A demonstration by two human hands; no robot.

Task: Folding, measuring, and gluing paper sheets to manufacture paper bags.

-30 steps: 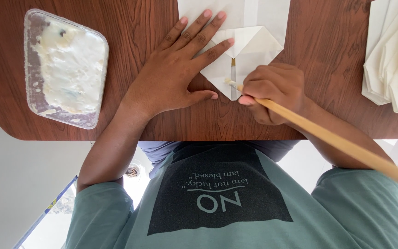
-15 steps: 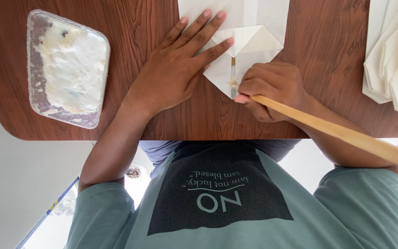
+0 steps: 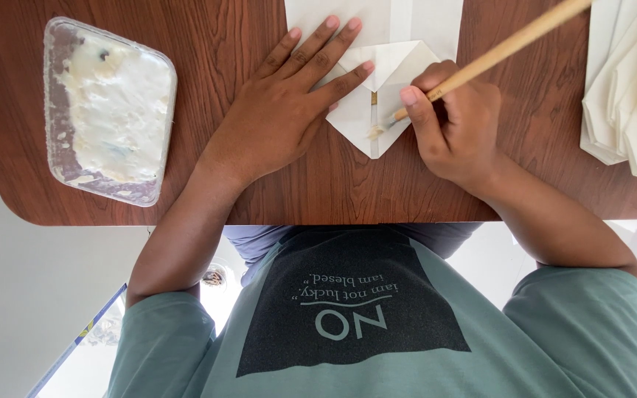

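Two hands work over a folded white paper (image 3: 385, 81) on a brown wooden tabletop (image 3: 208, 44), seen from above the person's head. Left hand (image 3: 289, 110) lies flat, fingers spread, pinning the paper's left flap. Right hand (image 3: 455, 121) is clenched around a thin wooden brush (image 3: 495, 55). Half a second ago the handle slanted down toward the person's right side; now it has swung up and away, toward the tabletop's far right (a change of stroke direction, it seems). Its long axis runs diagonally, bristle tip pointing near-left, touching the paper's centre seam. A clear tray of white paste (image 3: 112, 110) sits well apart to the left; a stack of folded papers (image 3: 628, 88) lies at right.
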